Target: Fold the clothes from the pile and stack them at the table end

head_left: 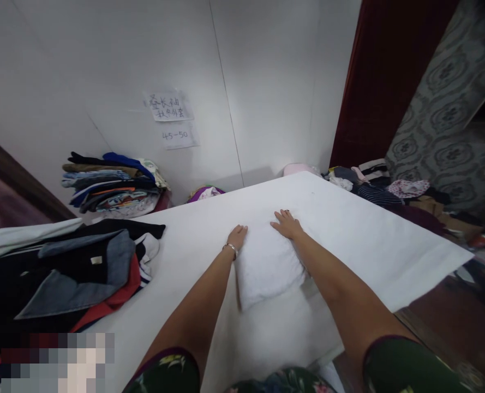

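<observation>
A white folded garment (267,270) lies in front of me on the white tabletop (365,240), a neat, slightly puffy rectangle. At its far left corner rests my left hand (237,238), fingers pointing away from me and nothing visible in them; a bracelet circles that wrist. My right hand (287,224) lies flat near the far right corner, its fingers spread over the white cloth. The palms' undersides are hidden.
Unfolded dark clothes (74,278) with red and grey-blue parts are heaped on the left. Beyond the table stands a stack of folded clothes (115,185) by the wall. More clothes (389,191) are piled at right. Paper notes (171,106) hang on the wall.
</observation>
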`<state>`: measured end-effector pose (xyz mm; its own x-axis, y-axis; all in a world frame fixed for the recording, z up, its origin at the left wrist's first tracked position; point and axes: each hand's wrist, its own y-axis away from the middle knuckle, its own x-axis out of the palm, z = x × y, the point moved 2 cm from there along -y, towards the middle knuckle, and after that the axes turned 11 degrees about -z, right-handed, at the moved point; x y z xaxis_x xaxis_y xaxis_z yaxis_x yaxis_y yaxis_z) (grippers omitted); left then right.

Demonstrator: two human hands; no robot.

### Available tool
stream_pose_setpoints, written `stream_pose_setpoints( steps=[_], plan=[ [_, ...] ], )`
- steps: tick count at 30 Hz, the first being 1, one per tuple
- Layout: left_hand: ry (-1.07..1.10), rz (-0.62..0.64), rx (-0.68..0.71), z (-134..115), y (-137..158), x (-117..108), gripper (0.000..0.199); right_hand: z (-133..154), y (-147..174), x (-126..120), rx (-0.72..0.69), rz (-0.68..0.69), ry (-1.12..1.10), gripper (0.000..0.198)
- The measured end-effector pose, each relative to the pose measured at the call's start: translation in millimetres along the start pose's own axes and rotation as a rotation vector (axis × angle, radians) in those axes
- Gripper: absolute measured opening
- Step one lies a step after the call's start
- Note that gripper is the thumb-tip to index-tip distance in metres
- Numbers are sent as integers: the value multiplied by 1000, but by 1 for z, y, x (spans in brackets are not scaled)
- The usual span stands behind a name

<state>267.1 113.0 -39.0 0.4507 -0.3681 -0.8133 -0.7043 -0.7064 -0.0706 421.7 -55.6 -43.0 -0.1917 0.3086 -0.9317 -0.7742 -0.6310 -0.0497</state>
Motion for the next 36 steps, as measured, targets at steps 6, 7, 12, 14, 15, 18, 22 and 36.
stream_pose_setpoints(
  steps=[6,7,12,14,15,18,22,36],
  plan=[
    [-6,-73,-2,-6,46,-3,68,0,2,-1,-2,-7,-25,69],
    [-15,-81,29,-9,54,-2,70,1,2,-3,-1,-5,-25,69],
    [-116,-77,147,-18,74,-1,71,8,7,-19,4,46,-21,68],
    [-140,-73,149,-19,74,-2,70,10,21,-25,-14,31,-16,69],
    [-147,-74,148,-19,74,-3,69,10,31,-26,-36,11,-12,69],
    [-148,-86,154,-21,75,-5,66,4,67,-21,-135,-44,6,67],
    [-104,-124,165,-22,77,-3,67,-7,95,-8,-164,-54,25,63],
    [555,-80,-329,18,136,-12,78,-42,124,-14,-85,-258,-216,52]
  ],
)
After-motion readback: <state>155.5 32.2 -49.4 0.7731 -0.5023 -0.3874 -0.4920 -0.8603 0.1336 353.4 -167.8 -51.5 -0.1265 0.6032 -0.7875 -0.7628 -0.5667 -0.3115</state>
